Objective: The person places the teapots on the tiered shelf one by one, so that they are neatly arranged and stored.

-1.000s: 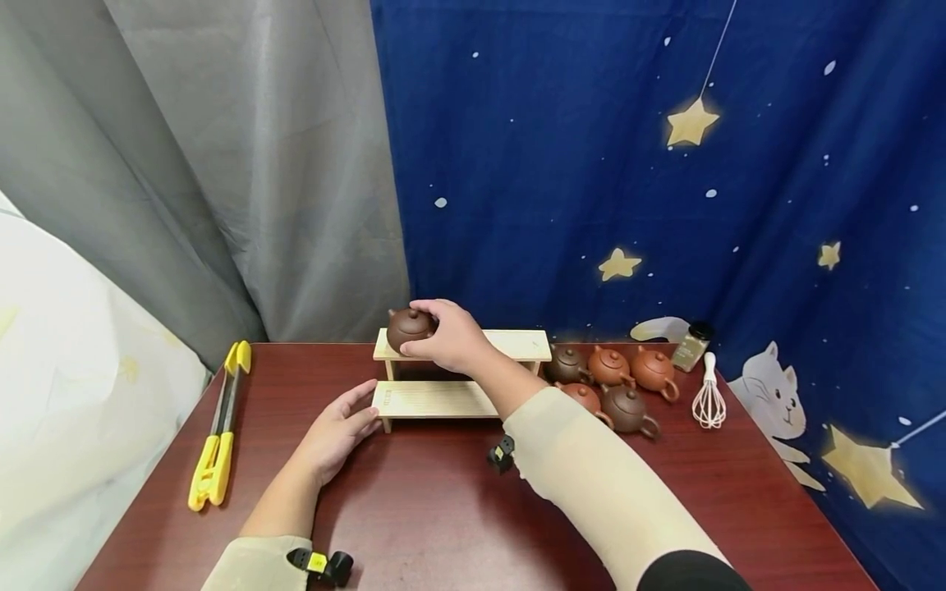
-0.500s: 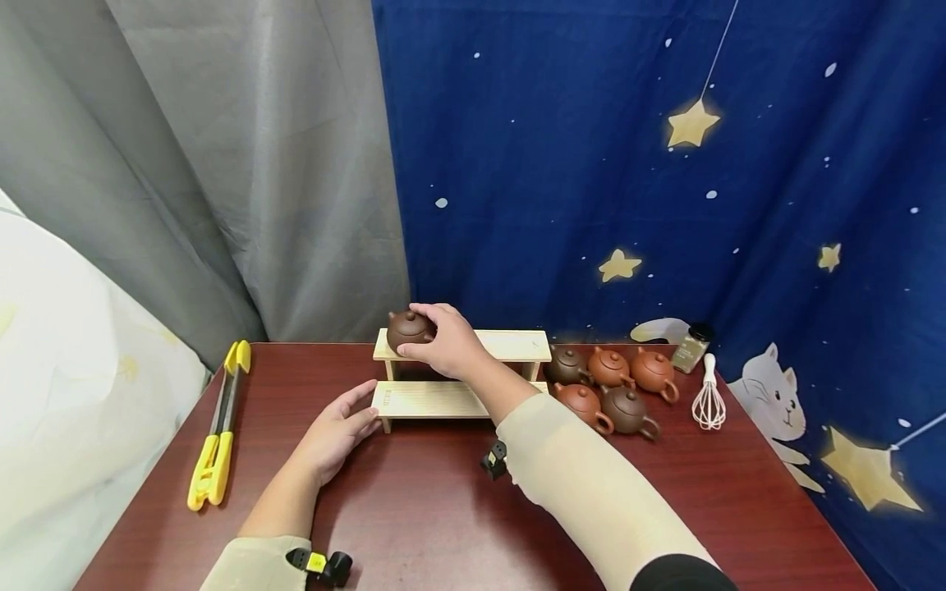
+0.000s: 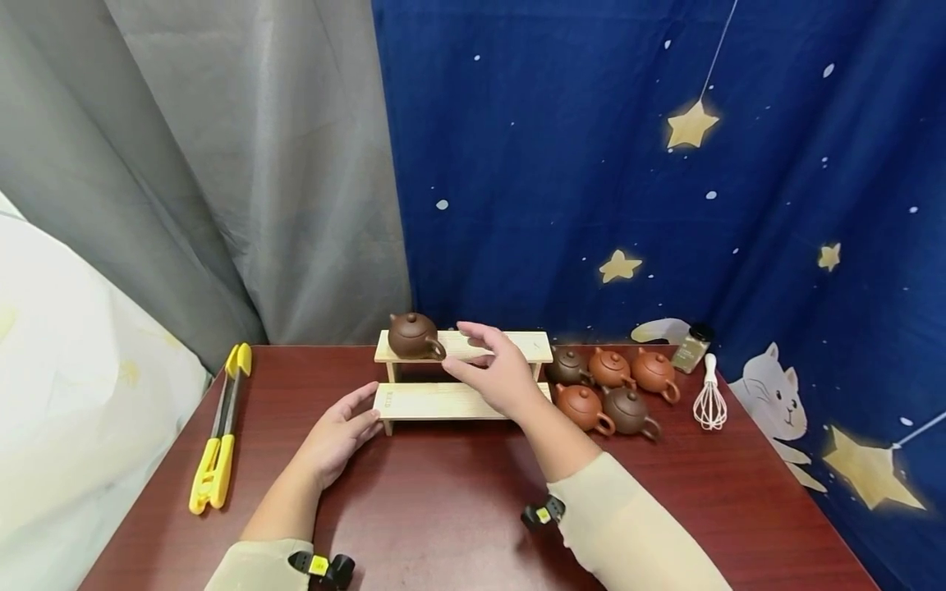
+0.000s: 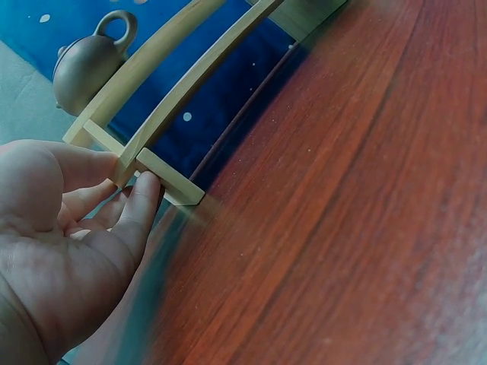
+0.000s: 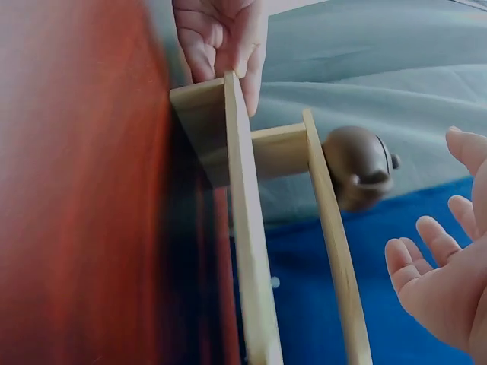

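A dark brown teapot (image 3: pixel 412 336) stands upright at the left end of the upper shelf of a two-tier wooden rack (image 3: pixel 443 402); its handle points right. My left hand (image 3: pixel 342 433) holds the left end of the lower shelf, and the left wrist view shows the thumb and fingers at that corner of the rack (image 4: pixel 171 179). My right hand (image 3: pixel 497 373) is just right of the teapot, over the rack, with its fingers spread and nothing in them. In the right wrist view a gap separates this hand (image 5: pixel 449 281) from the teapot (image 5: pixel 358 167).
Right of the rack several teapots stand close together, among them a reddish one (image 3: pixel 580 407) and a dark brown one (image 3: pixel 628 410). Beyond them are a black-capped jar (image 3: pixel 691 349) and a whisk (image 3: pixel 710 398). Yellow-handled tongs (image 3: pixel 220 431) lie at the table's left.
My right hand has let go of the dark brown teapot and drawn back to the right, leaving its handle in sight. The left hand has stayed at the rack's end.
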The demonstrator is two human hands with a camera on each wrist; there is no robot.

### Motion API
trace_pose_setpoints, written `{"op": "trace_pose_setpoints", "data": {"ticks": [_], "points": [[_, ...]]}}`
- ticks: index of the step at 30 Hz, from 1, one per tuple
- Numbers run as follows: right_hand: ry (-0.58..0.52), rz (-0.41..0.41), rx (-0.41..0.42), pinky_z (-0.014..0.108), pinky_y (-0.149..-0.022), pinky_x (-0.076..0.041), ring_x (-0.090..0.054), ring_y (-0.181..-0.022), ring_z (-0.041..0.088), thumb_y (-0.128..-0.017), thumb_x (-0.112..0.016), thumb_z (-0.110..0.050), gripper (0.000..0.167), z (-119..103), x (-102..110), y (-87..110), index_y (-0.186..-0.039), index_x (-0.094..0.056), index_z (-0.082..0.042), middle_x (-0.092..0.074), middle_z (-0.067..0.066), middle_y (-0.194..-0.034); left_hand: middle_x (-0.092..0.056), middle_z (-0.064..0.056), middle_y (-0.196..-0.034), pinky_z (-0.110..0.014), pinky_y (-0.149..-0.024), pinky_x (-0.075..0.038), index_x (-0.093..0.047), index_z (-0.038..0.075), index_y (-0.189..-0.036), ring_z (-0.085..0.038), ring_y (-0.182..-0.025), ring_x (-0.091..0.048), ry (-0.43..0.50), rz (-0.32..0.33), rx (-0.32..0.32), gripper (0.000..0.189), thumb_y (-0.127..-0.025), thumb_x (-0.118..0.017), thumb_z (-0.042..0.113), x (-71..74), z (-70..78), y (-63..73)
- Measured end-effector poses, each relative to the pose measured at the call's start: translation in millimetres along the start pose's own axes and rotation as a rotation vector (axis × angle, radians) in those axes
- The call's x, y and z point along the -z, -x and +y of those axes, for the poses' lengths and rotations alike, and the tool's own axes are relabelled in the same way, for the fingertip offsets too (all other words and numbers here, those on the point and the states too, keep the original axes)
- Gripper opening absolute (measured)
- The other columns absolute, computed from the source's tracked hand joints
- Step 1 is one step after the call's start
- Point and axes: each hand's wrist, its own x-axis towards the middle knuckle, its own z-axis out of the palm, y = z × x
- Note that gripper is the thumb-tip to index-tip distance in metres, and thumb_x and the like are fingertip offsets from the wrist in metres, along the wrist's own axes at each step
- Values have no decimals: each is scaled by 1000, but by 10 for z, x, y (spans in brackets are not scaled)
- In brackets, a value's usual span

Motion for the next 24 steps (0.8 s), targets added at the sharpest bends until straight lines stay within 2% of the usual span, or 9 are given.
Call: {"op": "trace_pose_setpoints", "data": {"ticks": [7, 12, 16, 19, 21, 24], "points": [[-56, 78, 64, 50, -109, -57, -63, -136, 34, -90, -88, -19, 59, 185, 363, 322, -144, -65, -13, -67, 9, -148, -28, -13, -175, -15, -101, -55, -24, 9, -170, 6, -123, -59, 2, 12, 7, 64, -112, -50, 5, 1, 9, -8], [-71, 125, 51, 38, -107, -59, -61, -138, 38, -92, -86, -11, 61, 330, 685, 522, -147, -62, -6, -65, 20, -149, -28, -12, -175, -15, -101, -54, -24, 11, -171, 6, -123, -59, -11, 6, 15, 64, -112, -50, 7, 3, 12, 1], [-54, 176, 27, 25, -102, -58, -64, -132, 21, -92, -85, -10, 61, 449, 942, 603, -148, -60, -3, -65, 19, -147, -28, -14, -174, -15, -101, -55, -24, 10, -171, 5, -122, -61, -6, 13, 14, 65, -112, -51, 8, -1, 19, -8], [-51, 224, -12, 23, -100, -58, -64, -124, 4, -92, -85, -10, 59, 548, 1122, 648, -147, -62, -6, -67, 15, -145, -29, -13, -173, -15, -101, -55, -24, 10, -171, 5, -121, -61, -6, 19, 14, 65, -112, -51, 7, -6, 24, -7], [-53, 248, -47, 23, -93, -60, -66, -116, 1, -93, -84, -12, 59, 625, 1232, 693, -147, -62, -7, -67, 13, -142, -28, -13, -174, -14, -101, -54, -24, 11, -171, 6, -122, -60, -13, 16, 14, 65, -112, -51, 8, -7, 22, -3], [-42, 281, -81, 20, -89, -60, -67, -109, -1, -94, -84, -14, 59, 727, 1380, 768, -147, -61, -7, -67, 12, -139, -28, -12, -174, -14, -101, -54, -25, 12, -171, 6, -121, -60, -18, 17, 12, 64, -112, -51, 9, -6, 14, 1]]}}
